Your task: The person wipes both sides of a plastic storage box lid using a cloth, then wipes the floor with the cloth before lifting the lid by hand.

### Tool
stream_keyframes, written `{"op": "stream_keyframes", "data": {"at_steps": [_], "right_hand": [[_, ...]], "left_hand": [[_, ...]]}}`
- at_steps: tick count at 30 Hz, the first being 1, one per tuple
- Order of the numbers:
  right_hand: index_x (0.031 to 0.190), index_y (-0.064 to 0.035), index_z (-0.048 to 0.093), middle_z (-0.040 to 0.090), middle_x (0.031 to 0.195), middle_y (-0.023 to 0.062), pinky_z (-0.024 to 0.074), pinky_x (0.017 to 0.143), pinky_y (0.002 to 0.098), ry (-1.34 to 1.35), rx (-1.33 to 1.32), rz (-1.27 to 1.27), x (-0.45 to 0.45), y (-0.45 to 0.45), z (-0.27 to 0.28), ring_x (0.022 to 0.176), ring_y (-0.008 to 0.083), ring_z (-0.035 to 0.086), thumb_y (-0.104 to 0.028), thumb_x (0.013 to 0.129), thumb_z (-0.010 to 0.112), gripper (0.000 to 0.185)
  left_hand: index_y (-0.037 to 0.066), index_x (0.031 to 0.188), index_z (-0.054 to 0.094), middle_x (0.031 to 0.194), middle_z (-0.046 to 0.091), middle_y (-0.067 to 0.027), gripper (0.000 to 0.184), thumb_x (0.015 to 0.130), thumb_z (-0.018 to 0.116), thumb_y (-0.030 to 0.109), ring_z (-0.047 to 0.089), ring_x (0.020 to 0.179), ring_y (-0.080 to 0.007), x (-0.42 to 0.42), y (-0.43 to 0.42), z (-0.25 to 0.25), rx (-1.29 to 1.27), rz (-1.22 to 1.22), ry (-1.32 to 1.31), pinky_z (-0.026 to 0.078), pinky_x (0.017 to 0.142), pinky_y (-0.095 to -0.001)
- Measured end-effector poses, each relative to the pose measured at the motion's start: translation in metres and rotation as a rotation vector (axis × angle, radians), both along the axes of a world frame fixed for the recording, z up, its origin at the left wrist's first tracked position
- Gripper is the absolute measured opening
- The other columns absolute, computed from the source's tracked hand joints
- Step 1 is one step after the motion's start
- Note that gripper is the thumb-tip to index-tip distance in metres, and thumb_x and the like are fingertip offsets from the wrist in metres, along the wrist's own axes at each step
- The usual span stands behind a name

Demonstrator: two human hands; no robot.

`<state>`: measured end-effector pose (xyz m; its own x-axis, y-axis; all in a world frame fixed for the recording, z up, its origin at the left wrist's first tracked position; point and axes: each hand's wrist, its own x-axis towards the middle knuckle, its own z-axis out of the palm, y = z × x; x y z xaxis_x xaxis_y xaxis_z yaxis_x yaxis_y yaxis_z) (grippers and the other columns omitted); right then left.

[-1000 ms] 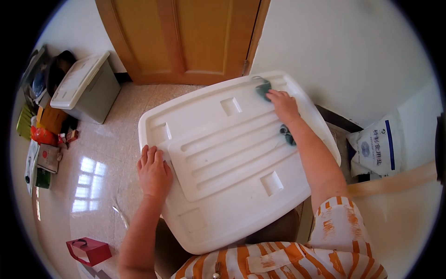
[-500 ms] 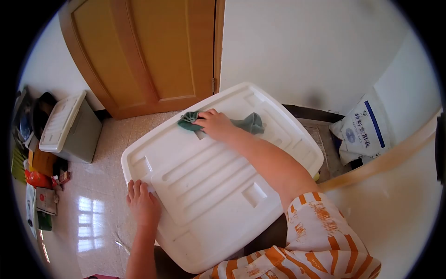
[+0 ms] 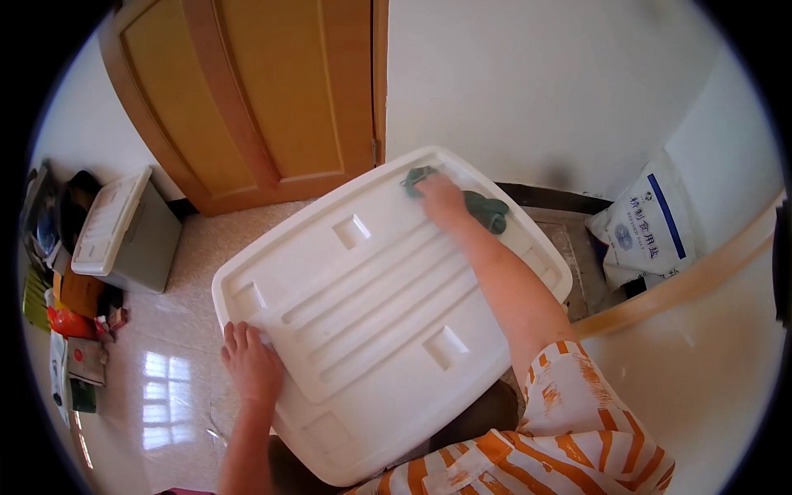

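Note:
A large white plastic storage-box lid (image 3: pixel 388 330) lies at a slant in front of me, with long grooves and square recesses. My right hand (image 3: pixel 443 203) presses a dark green cloth (image 3: pixel 487 213) onto the lid near its far corner. The cloth is bunched under my fingers and sticks out on both sides of the hand. At the lid's left edge, my left hand (image 3: pixel 252 363) grips the rim, fingers lying over the top; its thumb is not clearly seen.
A grey storage box (image 3: pixel 140 235) with a white lid stands on the tiled floor at left, near piled items (image 3: pixel 78 313). Behind are a wooden door (image 3: pixel 272 99) and white wall. A white salt sack (image 3: pixel 643 227) leans at the right.
My right hand has slid the green cloth rightward and slightly away from me, toward the lid's far corner. My left hand stays on the left rim.

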<state>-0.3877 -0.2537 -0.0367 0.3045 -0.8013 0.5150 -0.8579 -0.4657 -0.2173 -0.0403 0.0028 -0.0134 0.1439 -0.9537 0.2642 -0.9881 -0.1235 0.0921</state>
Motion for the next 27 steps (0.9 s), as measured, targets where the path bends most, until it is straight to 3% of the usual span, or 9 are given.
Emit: {"op": "stream_keyframes", "data": {"at_steps": [4,6,12,14,16,18,20,23,27], "right_hand": [[0.089,-0.0168,0.065,0.058,0.094,0.0047,0.0492,0.08,0.0405,0.005,0.182,0.31,0.046,0.029,0.01,0.098,0.0281,0.055,-0.013,0.073,0.068,0.017],[0.091,-0.0187,0.065,0.06,0.096,0.0042,0.0491,0.081,0.0412,0.058,0.375,0.165,0.039,0.022,0.018,0.101,0.028,0.055,-0.012,0.075,0.065,0.018],[0.097,-0.016,0.065,0.063,0.103,0.0078,0.0484,0.08,0.0439,0.208,0.376,-0.252,-0.029,-0.019,0.029,0.099,0.0296,0.059,-0.007,0.08,0.053,0.023],[0.093,-0.0129,0.064,0.063,0.101,0.0086,0.0486,0.079,0.0447,0.244,0.218,-0.335,-0.017,-0.018,0.015,0.097,0.0299,0.059,-0.007,0.08,0.052,0.018],[0.088,-0.0101,0.062,0.062,0.099,0.0104,0.0488,0.076,0.0447,0.087,0.18,-0.03,-0.001,-0.006,0.01,0.094,0.0321,0.059,-0.009,0.076,0.054,0.014],[0.088,-0.0106,0.061,0.06,0.093,0.0106,0.0486,0.074,0.044,-0.039,0.319,0.204,0.033,0.012,0.005,0.093,0.0313,0.059,-0.011,0.073,0.059,0.015],[0.088,-0.0111,0.061,0.059,0.092,0.01,0.0489,0.074,0.0442,-0.044,0.246,0.327,0.069,0.034,-0.003,0.091,0.0317,0.058,-0.011,0.073,0.059,0.015],[0.09,-0.0119,0.06,0.058,0.094,0.0096,0.0492,0.074,0.0446,-0.047,0.23,0.244,0.066,0.042,0.003,0.092,0.0322,0.058,-0.009,0.074,0.058,0.016],[0.095,-0.0138,0.059,0.056,0.1,0.0099,0.0494,0.076,0.0452,0.045,0.225,-0.067,0.004,0.007,0.008,0.096,0.0305,0.056,-0.006,0.078,0.057,0.018]], "left_hand": [[0.001,0.105,0.051,0.123,0.05,-0.0164,0.028,0.077,0.052,0.004,0.037,0.126,-0.0397,0.006,0.0,-0.008,-0.002,0.008,0.0,0.032,0.099,-0.0508],[0.001,0.105,0.051,0.123,0.05,-0.0161,0.028,0.077,0.052,0.004,0.038,0.126,-0.0394,0.008,0.002,-0.008,-0.012,-0.007,0.012,0.032,0.099,-0.0507],[0.001,0.105,0.051,0.123,0.05,-0.0155,0.028,0.077,0.052,0.004,0.037,0.127,-0.0387,0.006,0.0,-0.005,-0.015,-0.007,0.029,0.032,0.099,-0.0504],[0.0,0.105,0.051,0.123,0.05,-0.0155,0.028,0.077,0.052,0.004,0.037,0.127,-0.0387,0.004,0.003,-0.004,-0.004,-0.004,0.013,0.032,0.099,-0.0505],[0.001,0.104,0.051,0.123,0.05,-0.0154,0.028,0.077,0.052,0.004,0.036,0.127,-0.0386,0.004,0.0,-0.005,-0.002,0.009,0.002,0.032,0.099,-0.0508],[0.001,0.104,0.051,0.123,0.049,-0.0154,0.028,0.077,0.052,0.004,0.036,0.127,-0.0386,0.006,0.001,-0.005,0.005,0.003,0.005,0.032,0.099,-0.0511],[0.001,0.104,0.051,0.124,0.049,-0.0154,0.028,0.077,0.052,0.004,0.036,0.127,-0.0385,0.005,-0.001,-0.006,-0.002,-0.008,0.009,0.031,0.099,-0.0514],[0.002,0.105,0.051,0.124,0.049,-0.0158,0.028,0.077,0.05,0.004,0.036,0.127,-0.0389,0.011,0.001,-0.013,-0.026,0.003,0.026,0.032,0.099,-0.052],[0.002,0.106,0.051,0.125,0.049,-0.016,0.029,0.077,0.05,0.006,0.036,0.127,-0.039,0.015,0.0,-0.012,-0.029,-0.003,0.026,0.032,0.098,-0.0521]]}}
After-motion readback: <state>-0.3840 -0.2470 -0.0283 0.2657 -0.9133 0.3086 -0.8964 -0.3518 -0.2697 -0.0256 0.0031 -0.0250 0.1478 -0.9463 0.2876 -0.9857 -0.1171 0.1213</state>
